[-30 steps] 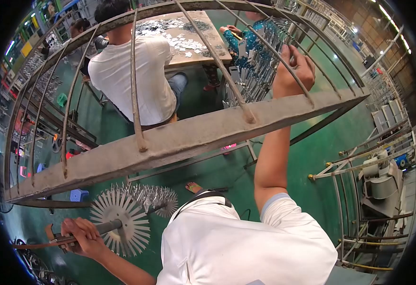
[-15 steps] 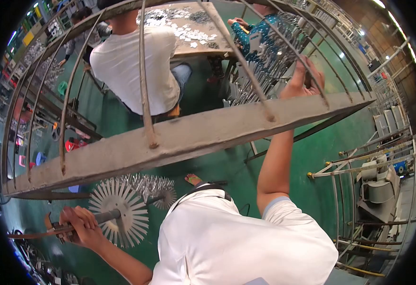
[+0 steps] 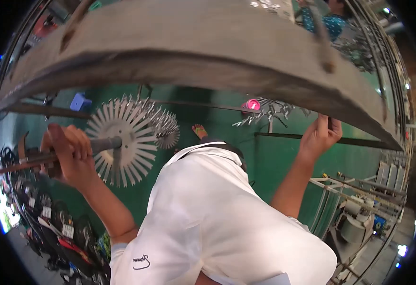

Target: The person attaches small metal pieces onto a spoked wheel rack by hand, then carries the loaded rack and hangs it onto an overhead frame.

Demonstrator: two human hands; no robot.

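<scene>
Beneath a broad, dull-grey metal beam (image 3: 184,33), a person in a white shirt (image 3: 208,209) has both arms spread on a factory floor. The straight grey metal shaft (image 3: 104,144) leads from the left hand (image 3: 70,154) inward to a pale metal disc with a ray-like slotted rim (image 3: 130,145); the left hand is much the nearer, the right well apart. The left fingers are wrapped firmly around the shaft's outer end, beside a rust-brown metal fitting (image 3: 23,148). The right hand (image 3: 320,137), fingers curled and partly closed, is raised at the beam's lower edge; whether it touches the beam or grips anything cannot be told. Beyond the disc, slender silver metal pieces (image 3: 159,118) bristle near a smaller grey disc (image 3: 168,138). Farther off are a blue plastic stool (image 3: 80,102), a round pink object (image 3: 252,104) and a co-worker's teal patterned sleeve (image 3: 334,24).
</scene>
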